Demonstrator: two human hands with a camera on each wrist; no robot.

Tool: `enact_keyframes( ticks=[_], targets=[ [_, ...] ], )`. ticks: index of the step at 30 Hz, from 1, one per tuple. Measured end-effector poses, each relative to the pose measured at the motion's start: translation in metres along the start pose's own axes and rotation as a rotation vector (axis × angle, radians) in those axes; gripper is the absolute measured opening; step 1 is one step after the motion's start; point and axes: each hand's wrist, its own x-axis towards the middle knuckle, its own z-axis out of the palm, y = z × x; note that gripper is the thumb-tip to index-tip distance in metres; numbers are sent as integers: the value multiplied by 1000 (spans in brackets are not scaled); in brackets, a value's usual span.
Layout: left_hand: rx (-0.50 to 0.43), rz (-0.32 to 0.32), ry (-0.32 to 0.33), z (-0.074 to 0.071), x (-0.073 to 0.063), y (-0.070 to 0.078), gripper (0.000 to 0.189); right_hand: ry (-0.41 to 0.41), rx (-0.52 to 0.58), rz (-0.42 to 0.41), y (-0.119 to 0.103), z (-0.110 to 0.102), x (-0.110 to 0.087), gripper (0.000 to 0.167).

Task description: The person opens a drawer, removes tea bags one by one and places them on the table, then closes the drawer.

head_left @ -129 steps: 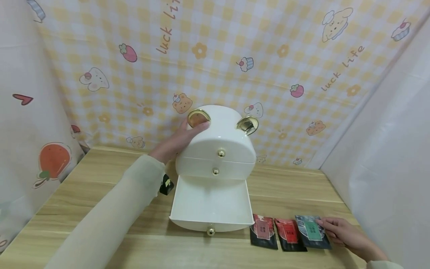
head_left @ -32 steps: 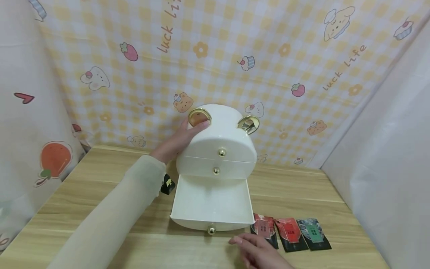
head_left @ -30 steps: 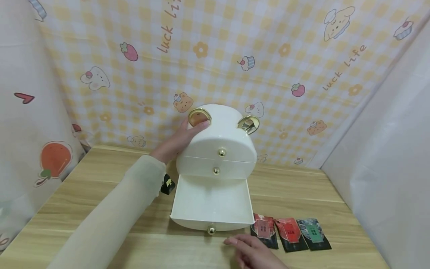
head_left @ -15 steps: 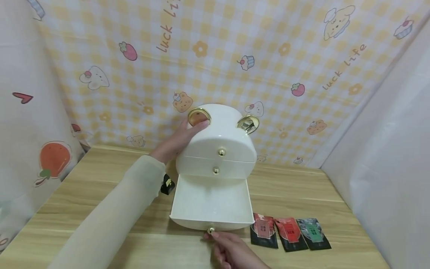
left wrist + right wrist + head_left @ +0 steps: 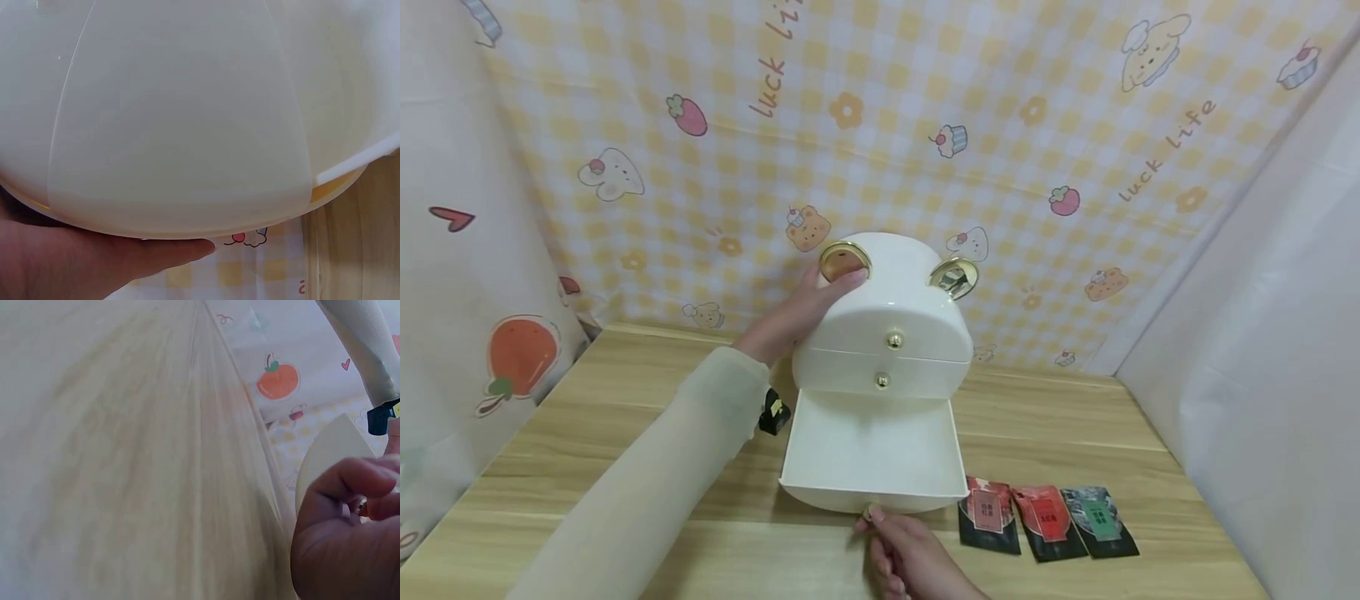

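A white drawer box (image 5: 906,271) with gold round ears stands at the back of the table, its bottom drawer (image 5: 876,446) pulled out with nothing in it. My left hand (image 5: 801,315) holds the box's upper left side, thumb on the front below the ear and the other fingers behind. In the left wrist view, part of that hand (image 5: 81,259) lies along the white shell. My right hand (image 5: 917,557) pinches the gold knob (image 5: 868,512) of the open drawer between thumb and fingertips. Two more drawers above are closed, with knobs showing.
Right of the drawer lie three packets in a row: a dark red one (image 5: 988,515), a bright red one (image 5: 1048,522) and a green one (image 5: 1101,522). A small black object (image 5: 773,412) sits by my left sleeve. Patterned cloth (image 5: 1000,167) hangs behind.
My right hand has let go of the green packet, leaving it beside the red ones, and moved left to the drawer knob. My left hand stays on the box.
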Motion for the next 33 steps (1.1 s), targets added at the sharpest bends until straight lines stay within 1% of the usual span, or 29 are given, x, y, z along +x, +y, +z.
enact_keyframes(
  ticks=[3,5,7,11,14,16,18,23,28,33],
  targets=[
    [0,-9,2,1,-4,4,82,-10,28,-18,-2,2,0,41],
    [1,-10,5,1,-5,4,84,-4,20,-34,-5,2,1,40],
    [4,-6,5,1,-4,3,85,23,3,-43,-8,3,2,41],
    [-5,-5,4,1,-1,-1,85,101,-27,-54,-13,0,5,40],
    [-12,-8,0,-1,6,-7,87,156,-29,-49,-16,-3,10,39],
    [-9,-12,-2,-2,10,-11,91,169,-22,-47,-18,-4,13,38],
    [-12,-8,0,-3,16,-15,90,172,-11,-49,-20,-5,16,37],
    [-10,12,11,-4,24,-21,85,178,-12,-75,-26,-6,27,35],
    [5,17,19,-4,26,-23,87,177,-30,-98,-32,-9,38,32],
    [9,16,25,-4,26,-22,89,166,-47,-97,-38,-12,45,32]
  ],
)
